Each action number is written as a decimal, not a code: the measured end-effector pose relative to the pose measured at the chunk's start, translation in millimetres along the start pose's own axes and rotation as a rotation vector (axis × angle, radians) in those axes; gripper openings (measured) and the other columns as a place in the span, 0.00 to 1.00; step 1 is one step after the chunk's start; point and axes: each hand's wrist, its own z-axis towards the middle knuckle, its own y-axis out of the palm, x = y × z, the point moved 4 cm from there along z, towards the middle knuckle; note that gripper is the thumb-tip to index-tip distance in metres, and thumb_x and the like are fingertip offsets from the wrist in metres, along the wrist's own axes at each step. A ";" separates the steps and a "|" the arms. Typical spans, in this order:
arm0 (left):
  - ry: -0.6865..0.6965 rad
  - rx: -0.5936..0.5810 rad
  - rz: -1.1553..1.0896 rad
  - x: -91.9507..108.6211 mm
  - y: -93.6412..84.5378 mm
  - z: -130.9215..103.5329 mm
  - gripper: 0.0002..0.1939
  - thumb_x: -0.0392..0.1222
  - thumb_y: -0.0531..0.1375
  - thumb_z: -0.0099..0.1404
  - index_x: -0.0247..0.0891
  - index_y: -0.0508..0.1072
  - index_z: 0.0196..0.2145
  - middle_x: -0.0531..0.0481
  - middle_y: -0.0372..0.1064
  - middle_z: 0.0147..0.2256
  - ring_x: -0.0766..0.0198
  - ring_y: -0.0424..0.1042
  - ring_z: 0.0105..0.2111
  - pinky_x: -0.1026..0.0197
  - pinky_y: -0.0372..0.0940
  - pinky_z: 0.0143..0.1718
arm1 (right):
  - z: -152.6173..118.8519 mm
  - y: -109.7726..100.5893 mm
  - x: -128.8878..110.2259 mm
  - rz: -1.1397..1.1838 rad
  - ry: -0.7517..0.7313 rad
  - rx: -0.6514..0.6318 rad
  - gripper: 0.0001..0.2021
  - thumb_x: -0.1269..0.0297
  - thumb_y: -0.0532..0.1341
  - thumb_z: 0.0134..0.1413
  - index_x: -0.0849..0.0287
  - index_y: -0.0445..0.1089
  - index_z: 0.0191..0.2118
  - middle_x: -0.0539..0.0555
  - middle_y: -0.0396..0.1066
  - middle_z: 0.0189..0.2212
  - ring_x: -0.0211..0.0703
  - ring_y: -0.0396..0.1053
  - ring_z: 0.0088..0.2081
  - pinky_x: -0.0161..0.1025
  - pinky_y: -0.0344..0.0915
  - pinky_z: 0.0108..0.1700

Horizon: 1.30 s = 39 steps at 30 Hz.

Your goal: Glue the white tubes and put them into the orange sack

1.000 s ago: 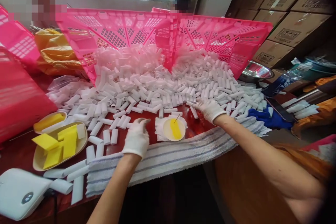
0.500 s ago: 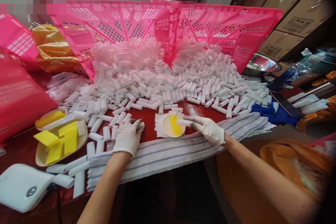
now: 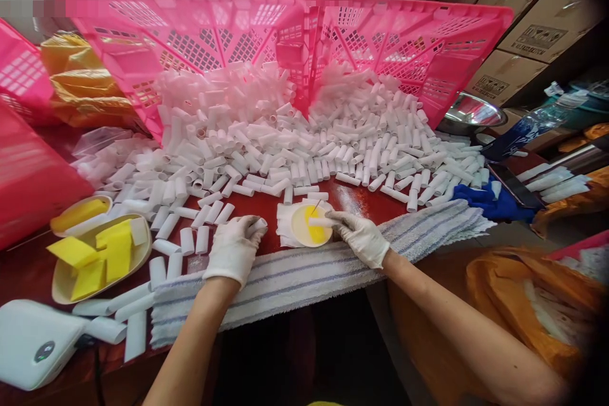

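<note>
My left hand (image 3: 234, 246), in a white glove with dark-stained fingertips, is closed around a short white tube (image 3: 257, 224) beside the striped towel (image 3: 304, 269). My right hand (image 3: 364, 238), gloved the same way, is closed on a white tube (image 3: 320, 222) that lies level. That tube's free end is over a small cream dish (image 3: 299, 228) with a yellow sponge (image 3: 316, 234) in it. A thin pin-like piece (image 3: 316, 206) sticks up from the dish. Under the dish lies a folded white cloth (image 3: 284, 228).
A large heap of white tubes (image 3: 285, 146) spills from pink crates (image 3: 190, 32) at the back. At left are a tray (image 3: 143, 260) of yellow sponge pieces and a white device (image 3: 38, 342). A bottle (image 3: 528, 130), phone (image 3: 514, 185) and blue cloth (image 3: 480, 200) lie right.
My right hand has moved slightly left, bringing its tube further over the dish. My left hand has turned a little, so its tube's end shows more. The whole view has shifted slightly.
</note>
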 end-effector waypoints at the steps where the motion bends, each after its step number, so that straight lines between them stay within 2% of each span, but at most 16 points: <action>1: -0.030 0.003 -0.104 1.8 1.0 -1.5 0.18 0.52 0.55 0.58 0.41 0.72 0.42 0.47 0.72 0.40 0.56 0.69 0.42 0.54 0.63 0.47 | -1.4 0.7 -1.0 -0.004 -0.014 0.006 0.13 0.59 0.60 0.52 0.54 0.72 0.43 0.53 0.72 0.42 0.42 0.70 0.41 0.41 0.68 0.47; 3: -0.106 -0.004 -0.334 5.2 4.3 -5.3 0.19 0.54 0.55 0.58 0.41 0.70 0.43 0.48 0.72 0.40 0.59 0.70 0.41 0.58 0.64 0.45 | -3.8 0.7 -4.1 0.005 -0.058 0.039 0.13 0.60 0.63 0.48 0.54 0.73 0.41 0.52 0.72 0.39 0.42 0.70 0.39 0.40 0.69 0.44; 5: -0.173 -0.037 -0.510 9.3 8.8 -9.2 0.21 0.56 0.55 0.58 0.40 0.68 0.43 0.48 0.72 0.39 0.61 0.71 0.37 0.60 0.66 0.40 | -5.6 1.8 -3.6 0.035 -0.019 0.018 0.15 0.60 0.64 0.47 0.54 0.72 0.43 0.53 0.72 0.40 0.42 0.71 0.38 0.39 0.71 0.41; 8: -0.181 -0.091 -0.607 17.4 14.4 -13.3 0.23 0.59 0.54 0.58 0.40 0.67 0.43 0.48 0.72 0.39 0.62 0.72 0.35 0.61 0.67 0.38 | -7.6 2.2 -1.0 0.018 0.020 -0.001 0.15 0.59 0.61 0.51 0.54 0.71 0.45 0.53 0.72 0.40 0.41 0.71 0.36 0.40 0.70 0.42; 10: -0.150 -0.105 -0.635 21.8 17.5 -14.6 0.22 0.59 0.54 0.59 0.40 0.67 0.43 0.48 0.72 0.40 0.62 0.71 0.38 0.60 0.66 0.41 | -8.5 1.5 -3.0 -0.034 -0.086 0.016 0.11 0.61 0.61 0.51 0.54 0.72 0.42 0.53 0.72 0.39 0.42 0.70 0.39 0.42 0.68 0.46; 12: -0.131 -0.103 -0.659 23.9 20.2 -15.5 0.21 0.58 0.54 0.59 0.40 0.68 0.43 0.48 0.72 0.41 0.61 0.71 0.41 0.60 0.64 0.45 | -9.1 1.1 -3.5 -0.075 -0.158 0.036 0.14 0.62 0.63 0.48 0.54 0.71 0.43 0.54 0.71 0.40 0.43 0.69 0.42 0.43 0.67 0.49; 16: -0.126 -0.125 -0.659 25.6 23.5 -17.8 0.20 0.55 0.58 0.57 0.39 0.68 0.42 0.47 0.72 0.42 0.61 0.71 0.42 0.59 0.64 0.46 | -8.9 1.8 3.6 -0.117 -0.079 0.008 0.14 0.61 0.60 0.53 0.57 0.68 0.46 0.54 0.72 0.40 0.42 0.70 0.40 0.42 0.68 0.46; 19: -0.137 -0.149 -0.621 28.2 23.6 -20.1 0.20 0.54 0.60 0.54 0.39 0.70 0.41 0.47 0.73 0.41 0.60 0.71 0.40 0.59 0.65 0.45 | -11.0 0.3 0.3 -0.193 -0.291 0.049 0.08 0.65 0.60 0.52 0.57 0.69 0.39 0.54 0.70 0.38 0.42 0.69 0.40 0.42 0.68 0.45; 21: -0.151 -0.152 -0.605 30.0 23.9 -21.5 0.21 0.54 0.61 0.53 0.39 0.70 0.40 0.47 0.73 0.39 0.60 0.72 0.38 0.59 0.65 0.43 | -12.5 0.2 0.8 -0.252 -0.380 0.082 0.09 0.67 0.62 0.48 0.57 0.68 0.38 0.54 0.69 0.38 0.42 0.68 0.40 0.42 0.67 0.45; 24: -0.170 -0.157 -0.591 31.0 26.1 -23.5 0.21 0.54 0.61 0.52 0.39 0.71 0.39 0.47 0.74 0.37 0.60 0.72 0.37 0.59 0.65 0.42 | -10.6 2.0 8.8 -0.326 -0.240 0.062 0.17 0.62 0.63 0.48 0.56 0.65 0.45 0.54 0.69 0.38 0.43 0.69 0.39 0.42 0.68 0.43; 26: -0.173 -0.158 -0.579 30.1 27.2 -24.8 0.21 0.54 0.61 0.52 0.39 0.71 0.39 0.47 0.74 0.36 0.60 0.72 0.37 0.60 0.66 0.41 | -9.9 1.7 9.4 -0.373 -0.174 0.015 0.15 0.60 0.60 0.52 0.56 0.65 0.46 0.54 0.70 0.38 0.42 0.69 0.38 0.41 0.68 0.42; 28: -0.163 -0.158 -0.566 28.6 26.8 -25.9 0.20 0.55 0.61 0.52 0.39 0.71 0.39 0.47 0.74 0.36 0.60 0.72 0.37 0.60 0.66 0.41 | -11.1 -3.8 1.0 -0.437 -0.246 0.022 0.11 0.61 0.59 0.54 0.57 0.67 0.42 0.54 0.71 0.36 0.42 0.69 0.38 0.40 0.67 0.41; 32: -0.132 -0.156 -0.560 30.5 21.9 -27.7 0.19 0.53 0.61 0.52 0.39 0.70 0.37 0.49 0.73 0.36 0.61 0.72 0.36 0.60 0.66 0.40 | -19.5 -22.9 -23.6 -0.570 -0.436 0.179 0.05 0.62 0.61 0.52 0.56 0.70 0.35 0.54 0.70 0.31 0.43 0.66 0.35 0.41 0.64 0.39; 34: -0.110 -0.158 -0.582 37.1 20.3 -29.0 0.18 0.52 0.63 0.51 0.38 0.70 0.35 0.50 0.73 0.34 0.62 0.72 0.35 0.61 0.66 0.40 | -24.4 -27.2 -30.2 -0.454 -0.378 0.218 0.06 0.61 0.61 0.52 0.55 0.69 0.36 0.54 0.70 0.31 0.42 0.66 0.34 0.41 0.65 0.38; 36: -0.071 -0.176 -0.654 47.7 21.3 -31.1 0.18 0.51 0.64 0.50 0.37 0.70 0.35 0.51 0.73 0.34 0.63 0.72 0.35 0.61 0.66 0.40 | -28.5 -24.3 -29.8 -0.177 -0.205 0.201 0.10 0.59 0.62 0.50 0.55 0.68 0.38 0.54 0.70 0.35 0.42 0.67 0.35 0.41 0.67 0.37; 39: -0.002 -0.224 -0.772 64.2 25.1 -35.9 0.18 0.50 0.65 0.49 0.37 0.71 0.35 0.51 0.73 0.33 0.63 0.72 0.35 0.62 0.67 0.41 | -33.4 -9.6 -24.6 0.202 0.082 0.091 0.15 0.55 0.64 0.47 0.55 0.68 0.41 0.53 0.70 0.35 0.40 0.67 0.33 0.37 0.67 0.33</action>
